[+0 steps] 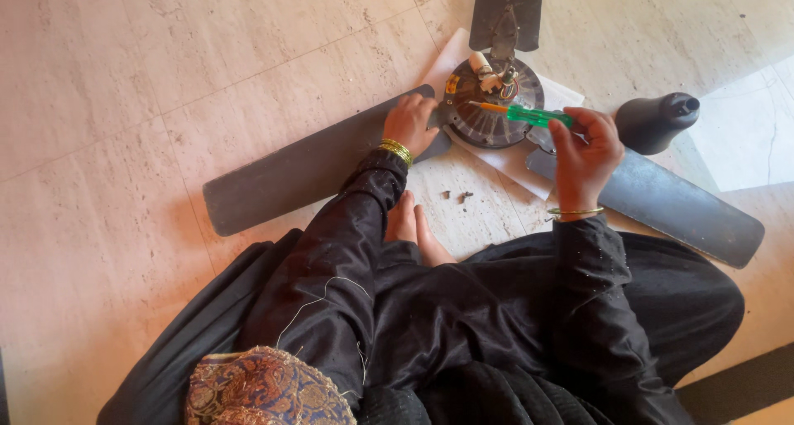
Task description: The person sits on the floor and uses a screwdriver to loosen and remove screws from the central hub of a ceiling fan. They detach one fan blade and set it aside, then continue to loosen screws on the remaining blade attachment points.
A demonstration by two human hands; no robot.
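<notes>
Floor (165,78) of pale stone tiles is seen under a dark ceiling fan (488,111). A green screwdriver (529,115) is gripped by the right hand (587,148); the left hand (409,123) is laid open on a blade (306,169), small screws (456,196) lying near below it.

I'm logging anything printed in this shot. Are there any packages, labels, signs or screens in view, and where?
None that I can make out.
Nearest to one: a plain white sheet lying flat on the floor under the fan motor; no print shows on it.
The right hand holds a green screwdriver; any marking on it is too small to tell.
</notes>
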